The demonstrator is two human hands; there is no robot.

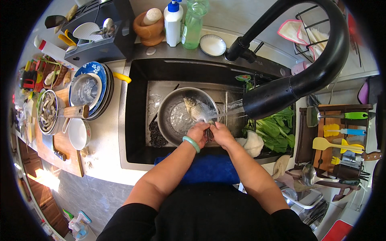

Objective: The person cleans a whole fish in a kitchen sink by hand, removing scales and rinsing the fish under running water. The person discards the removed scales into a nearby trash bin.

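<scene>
A whole fish (194, 109) lies head away from me over a round metal pan (166, 120) in the black sink (137, 126). My left hand (199, 133), with a green bangle at its wrist, is closed on the tail end. Beside it my right hand (221, 135) also grips the tail part. Water streams from the black faucet (265, 99) onto the fish just ahead of my fingers. Water stands in the pan. The fingers partly hide the tail.
Leafy greens (276, 129) and a white cloth (254, 144) are at the sink's right. Left of it stand stacked plates (80, 67), a white bowl (79, 134) and a cutting board (71, 164) with a knife (54, 149). A blue towel (208, 170) covers the sink's near edge.
</scene>
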